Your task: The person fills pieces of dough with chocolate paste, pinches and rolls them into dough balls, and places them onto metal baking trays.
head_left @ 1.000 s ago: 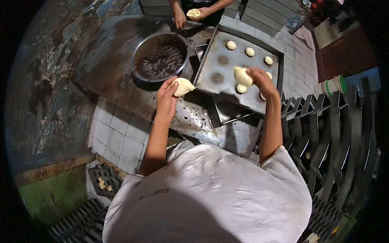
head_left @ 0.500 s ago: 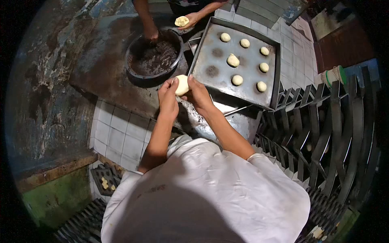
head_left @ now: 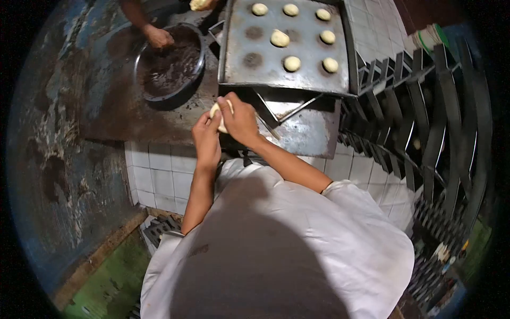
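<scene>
Between my two hands is a pale piece of dough (head_left: 221, 118), partly covered by fingers. My left hand (head_left: 206, 135) grips it from the left, and my right hand (head_left: 240, 121) closes over its right side with the thumb on top. Both hands are just below the near left corner of a metal tray (head_left: 340, 91). On that tray lie several dough balls, among them a larger one with a small peak (head_left: 279, 38). A metal bowl (head_left: 201, 66) of dark brown filling stands to the left of the tray.
A co-worker's hand (head_left: 159, 37) reaches into the bowl; their other hand, at the top edge, holds dough (head_left: 200, 5). A thin utensil (head_left: 268, 127) lies on the worktable (head_left: 313, 127) beside my right hand. Dark metal racks (head_left: 441, 117) stand at the right, near a white bucket (head_left: 429, 38).
My right hand left the larger dough piece on the tray and joined my left hand on its dough. The co-worker's hand moved into the bowl. The view has shifted, and the tray appears higher.
</scene>
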A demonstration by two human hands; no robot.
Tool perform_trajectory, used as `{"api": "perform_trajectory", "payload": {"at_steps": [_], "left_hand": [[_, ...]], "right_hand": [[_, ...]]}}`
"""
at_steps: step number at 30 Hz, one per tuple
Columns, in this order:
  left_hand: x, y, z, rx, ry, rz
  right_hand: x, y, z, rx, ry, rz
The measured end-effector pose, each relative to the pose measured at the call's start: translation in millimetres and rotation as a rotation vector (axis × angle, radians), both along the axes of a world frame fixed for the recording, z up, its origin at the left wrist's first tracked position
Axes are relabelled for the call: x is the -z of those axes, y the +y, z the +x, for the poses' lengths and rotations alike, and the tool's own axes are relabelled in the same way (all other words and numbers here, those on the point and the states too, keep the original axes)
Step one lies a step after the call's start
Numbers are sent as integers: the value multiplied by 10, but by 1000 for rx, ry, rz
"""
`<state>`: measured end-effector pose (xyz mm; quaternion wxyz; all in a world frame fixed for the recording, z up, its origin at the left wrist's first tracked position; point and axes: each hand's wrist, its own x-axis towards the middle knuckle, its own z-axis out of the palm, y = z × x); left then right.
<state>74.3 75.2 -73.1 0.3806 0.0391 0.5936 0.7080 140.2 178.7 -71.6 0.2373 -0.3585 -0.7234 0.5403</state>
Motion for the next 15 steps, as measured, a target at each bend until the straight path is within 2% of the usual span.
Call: {"api": "perform_trajectory", "payload": {"at_steps": [2, 3, 4, 5, 7, 8, 9, 10, 11, 13, 14, 15], "left_hand": [[-13, -180, 46, 244, 593, -48], [174, -251, 6, 70, -6, 90], [302, -294, -39, -114, -603, 212], [410, -381, -62, -116, -619, 223], [299, -457, -115, -102, -620, 230], [215, -459, -189, -100, -604, 252], [131, -473, -293, -92, -617, 290], [158, -529, -400, -113, -618, 300], [207, -590, -534, -60, -636, 386], [357, -710, -771, -30, -617, 481], [368, -749, -865, -60, -608, 503], [376, -787, -934, -75, -575, 449]], "right_hand": [[348, -88, 7, -40, 52, -3], [685, -122, -10, -154, 29, -358], [794, -121, -44, -266, 13, -712], [892, -139, 8, -251, 9, -717], [744, -52, 296, -201, 275, -1358], [1026, -19, 451, -254, 239, -1283], [1082, -41, 502, -127, 65, -1003], [1117, -65, 637, -115, -334, -218], [1380, -130, 749, 30, -383, 231], [1295, -132, 799, -28, -613, 350], [1393, -148, 777, -58, -829, 398], [1661, -145, 868, -102, -909, 500]]}}
